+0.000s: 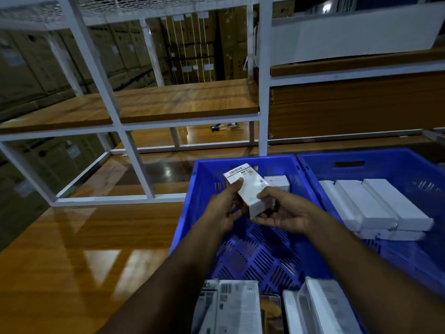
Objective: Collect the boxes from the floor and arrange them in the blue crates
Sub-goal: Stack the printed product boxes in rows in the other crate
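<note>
Left hand [226, 208] and right hand [284, 213] both grip white box [248, 189] over left crate [190, 213], probably aligning it toward small box [277, 182] at 12 o'clock.

I see a glossy wooden floor [72, 249] carrying two blue crates — the left crate [190, 213] touching the right crate [310, 179] — with the white metal rack frame [134, 162] standing just behind them.
</note>
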The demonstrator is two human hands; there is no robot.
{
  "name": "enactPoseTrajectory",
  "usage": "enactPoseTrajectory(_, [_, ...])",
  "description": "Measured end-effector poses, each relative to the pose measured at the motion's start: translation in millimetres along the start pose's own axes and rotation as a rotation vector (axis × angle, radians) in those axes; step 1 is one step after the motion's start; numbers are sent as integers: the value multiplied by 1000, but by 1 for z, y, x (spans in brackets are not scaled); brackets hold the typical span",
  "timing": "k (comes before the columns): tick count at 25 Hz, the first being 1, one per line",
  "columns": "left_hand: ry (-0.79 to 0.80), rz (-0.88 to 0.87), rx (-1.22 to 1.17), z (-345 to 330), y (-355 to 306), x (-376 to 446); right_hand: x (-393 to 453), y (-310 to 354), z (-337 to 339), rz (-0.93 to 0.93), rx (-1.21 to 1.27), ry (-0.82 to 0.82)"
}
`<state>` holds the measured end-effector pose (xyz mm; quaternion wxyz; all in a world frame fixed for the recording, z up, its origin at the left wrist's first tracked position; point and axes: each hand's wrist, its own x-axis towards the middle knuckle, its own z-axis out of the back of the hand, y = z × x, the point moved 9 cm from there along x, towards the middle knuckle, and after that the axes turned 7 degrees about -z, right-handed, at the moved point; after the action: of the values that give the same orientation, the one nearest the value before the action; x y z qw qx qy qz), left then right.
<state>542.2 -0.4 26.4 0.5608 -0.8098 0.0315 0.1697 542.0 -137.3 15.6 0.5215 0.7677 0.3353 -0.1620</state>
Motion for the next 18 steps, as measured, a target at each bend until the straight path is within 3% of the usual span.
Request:
enactPoseTrajectory(4, [22,-24,55,1,-4,5,1,-9,-2,-17,-114,-33])
enactPoseTrajectory(11, [50,19,51,8,-5,5,9,-3,8,18,-103,-128])
enactPoseTrajectory(18, [19,41,65,11,2,3,4,1,1,69,-130,-95])
